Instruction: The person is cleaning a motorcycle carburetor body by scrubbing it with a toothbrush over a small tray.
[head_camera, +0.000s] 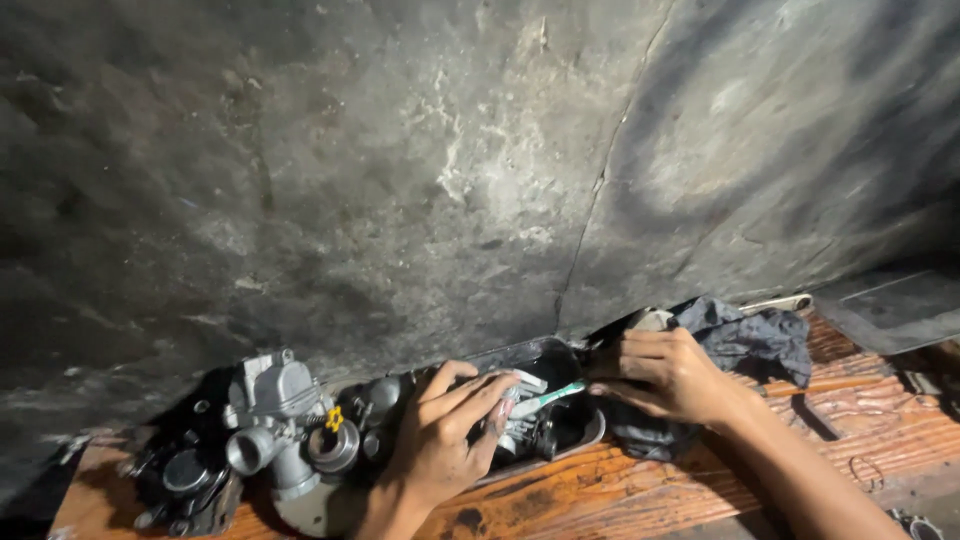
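Left hand (440, 440) gripping green-handled toothbrush (545, 398), scrubbing small metal part over dark oily tray (580, 432). Right hand (665, 375) pressing dark rag (745, 340), fingers curled. Grey cast-metal carburettor body (275, 420) lying apart on wooden bench (700, 490); cleaning seemingly midway.

A toothbrush (548, 398) with a pale green and white handle lies nearly level over a dark metal tray (590, 432), tilted slightly up to the right. A small grey metal part (505, 410) sits at its left end, above the tray
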